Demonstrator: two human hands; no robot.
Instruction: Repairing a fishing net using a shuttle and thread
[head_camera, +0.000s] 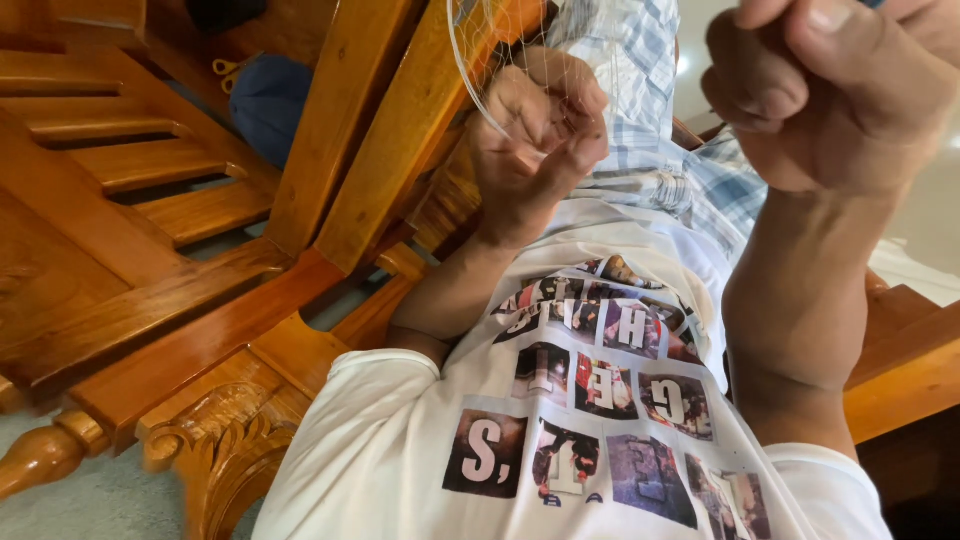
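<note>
Head view, looking down the person's own torso. Left hand (540, 130) is raised in front of the chest, fingers curled in, pinching a fine translucent fishing net (480, 75). Thin net lines loop over the knuckles and run up toward the top edge of the frame. The mesh drapes across the back of that hand and over the plaid cloth (640, 100) behind it.

Right hand (830, 90) sits close to the camera at upper right, clenched into a tight fist, thumb pressed over the fingers. Cannot tell whether it grips a strand; nothing visible in it at this blur level. The two hands are near each other but apart.

White t-shirt (600, 420) with dark printed photo blocks fills the lower centre. Carved wooden chair (230, 300) with slatted parts and a scrolled armrest lies to the left, just beside the left forearm. Dark blue bundle (270, 100) shows behind the slats, upper left.
</note>
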